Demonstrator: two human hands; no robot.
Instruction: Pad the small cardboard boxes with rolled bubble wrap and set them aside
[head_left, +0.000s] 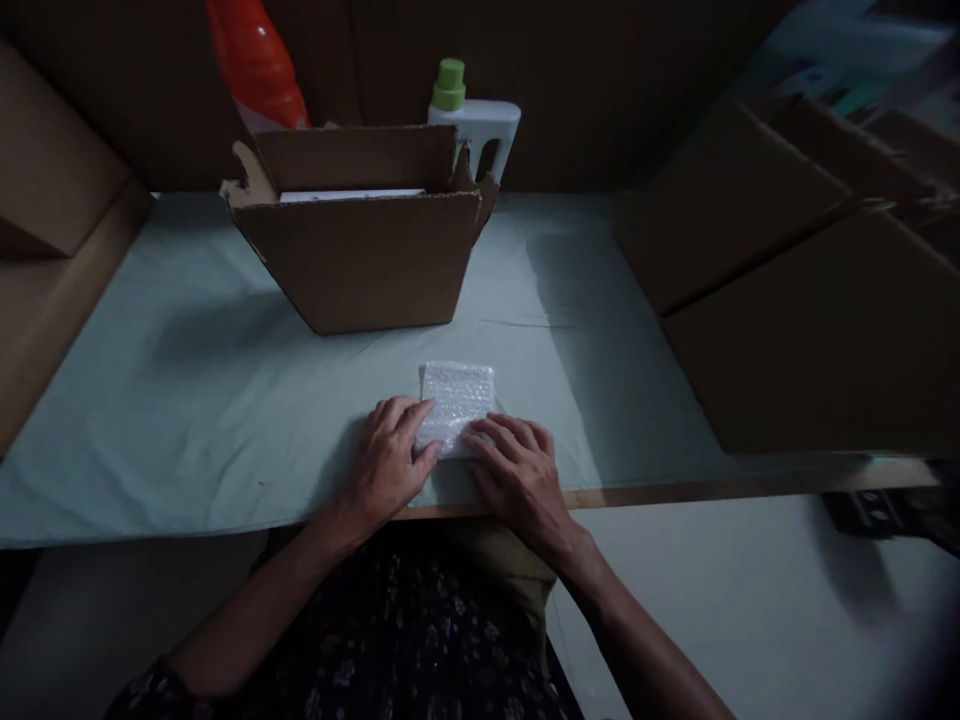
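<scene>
A small flat square of bubble wrap (457,392) lies on the light green cloth near the table's front edge. Whether anything is wrapped inside it I cannot tell. My left hand (386,455) grips its left edge, the thumb at the lower corner and the fingers along the side. On the opposite side, my right hand (517,470) has its fingertips on the lower right corner, with the thumb mostly hidden below.
Behind the bubble wrap stands an open cardboard box (367,260) with something white inside. A red bottle (259,60) and a white jug with a green cap (487,120) are behind it. Larger cardboard boxes (810,330) stand at the right, another box (60,140) at the left.
</scene>
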